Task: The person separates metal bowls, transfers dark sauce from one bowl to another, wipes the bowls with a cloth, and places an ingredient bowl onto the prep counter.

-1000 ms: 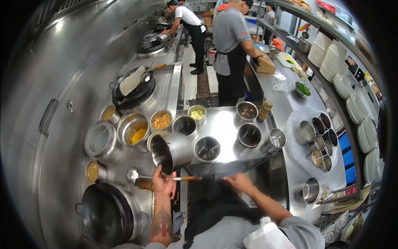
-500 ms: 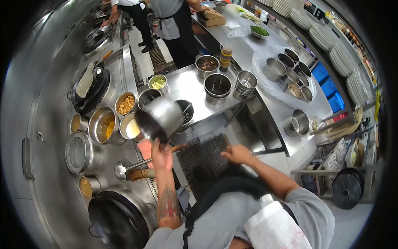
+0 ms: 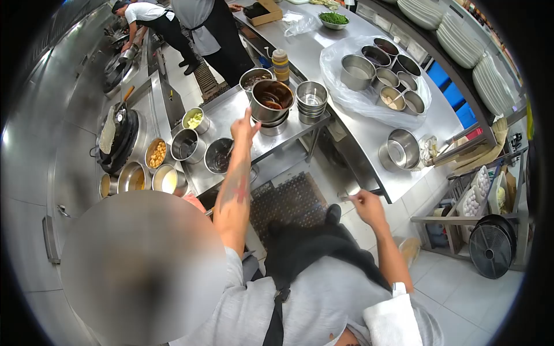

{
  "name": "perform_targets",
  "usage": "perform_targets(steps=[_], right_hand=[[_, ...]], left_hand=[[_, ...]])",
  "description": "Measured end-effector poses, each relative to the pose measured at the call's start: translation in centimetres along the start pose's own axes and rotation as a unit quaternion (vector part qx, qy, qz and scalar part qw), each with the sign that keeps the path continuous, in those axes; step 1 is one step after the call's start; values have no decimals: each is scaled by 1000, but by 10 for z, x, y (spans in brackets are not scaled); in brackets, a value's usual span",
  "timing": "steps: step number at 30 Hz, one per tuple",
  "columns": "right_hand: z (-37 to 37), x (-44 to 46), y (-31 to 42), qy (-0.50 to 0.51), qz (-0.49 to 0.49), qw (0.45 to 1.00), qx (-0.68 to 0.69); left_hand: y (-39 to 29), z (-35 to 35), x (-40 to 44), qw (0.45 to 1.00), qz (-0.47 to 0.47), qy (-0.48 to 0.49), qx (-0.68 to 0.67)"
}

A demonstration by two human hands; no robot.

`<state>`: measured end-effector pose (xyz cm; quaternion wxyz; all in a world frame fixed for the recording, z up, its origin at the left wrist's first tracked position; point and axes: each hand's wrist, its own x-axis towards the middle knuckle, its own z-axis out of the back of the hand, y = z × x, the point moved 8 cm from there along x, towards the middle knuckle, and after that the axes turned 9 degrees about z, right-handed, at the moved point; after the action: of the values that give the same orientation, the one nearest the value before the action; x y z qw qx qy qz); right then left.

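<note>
Head cam: steel pot [image 3: 268,113] sat right up by the left hand [image 3: 245,130], fingers part-open, couldn't tell if gripping; right hand [image 3: 368,207] was well apart, half-curled, hold unclear.

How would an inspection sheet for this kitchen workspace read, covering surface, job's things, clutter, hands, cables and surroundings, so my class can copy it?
Surface: steel counter, partly bare between pots.
Job's things: metal pot with dark contents, above a pot stack; contact unclear.
Clutter: sauce bottle; metal containers on plastic sheeting.
Hands: left hand at the pot's near side, grip unclear; right hand away from the pots, holding anything unclear.
Cables: nothing seen.
Surroundings: perforated floor mat; stacked plates; two co-workers beyond the counter; blurred patch hides the lower left.
</note>
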<state>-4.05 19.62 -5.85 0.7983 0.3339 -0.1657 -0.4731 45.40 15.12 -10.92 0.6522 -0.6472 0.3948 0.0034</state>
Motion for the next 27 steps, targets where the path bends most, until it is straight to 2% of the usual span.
perform_targets(steps=[1,3,5,7,8,9,10,11,12,13,14,15,17,19,21,22,23,24,25,27], right_hand=[[25,-6,-16,-35,-17,999,26],[67,-21,-79,-85,-100,991,19],[135,-34,-116,-185,-105,976,-47],[188,-28,-142,-203,-125,967,-90],[208,-18,-156,-234,-80,964,-94],[219,-3,-175,-228,-82,966,-96],[224,16,-192,-193,-59,968,-148],[232,32,-197,-209,-17,959,-189],[234,51,-198,-136,-58,971,-186],[235,65,-211,-135,-55,973,-180],[230,80,-221,-159,-56,959,-229],[221,92,-227,-184,-54,942,-276],[219,104,-236,-213,-18,934,-286],[214,117,-271,-120,-124,976,-137],[256,115,-243,-302,-56,945,-110],[280,113,-226,-354,-17,929,-108],[304,103,-204,-415,55,902,-105],[324,92,-186,-470,131,858,-157],[344,78,-155,-462,37,886,-2],[367,51,-114,-489,153,856,61]], left_hand=[[19,6,-16,999,-14,-33,26],[70,-20,-85,991,-27,38,126],[131,-61,-148,963,-27,131,233],[170,-110,-206,933,-34,222,281],[186,-133,-228,918,-37,268,290],[199,-160,-254,889,-24,314,332],[217,-187,-277,847,-37,410,335],[213,-221,-317,791,-46,480,376],[216,-246,-349,741,-64,529,408],[224,-270,-373,703,-94,566,421],[219,-290,-396,655,-122,577,472],[224,-303,-400,660,-123,567,477],[230,-331,-419,629,-177,597,466],[222,-348,-429,649,-174,597,438],[200,-365,-433,671,-171,593,412],[179,-376,-428,703,-191,551,407],[159,-384,-421,736,-211,504,400],[145,-395,-417,755,-218,492,374],[133,-405,-412,775,-228,476,347],[111,-421,-412,789,-295,440,309]])
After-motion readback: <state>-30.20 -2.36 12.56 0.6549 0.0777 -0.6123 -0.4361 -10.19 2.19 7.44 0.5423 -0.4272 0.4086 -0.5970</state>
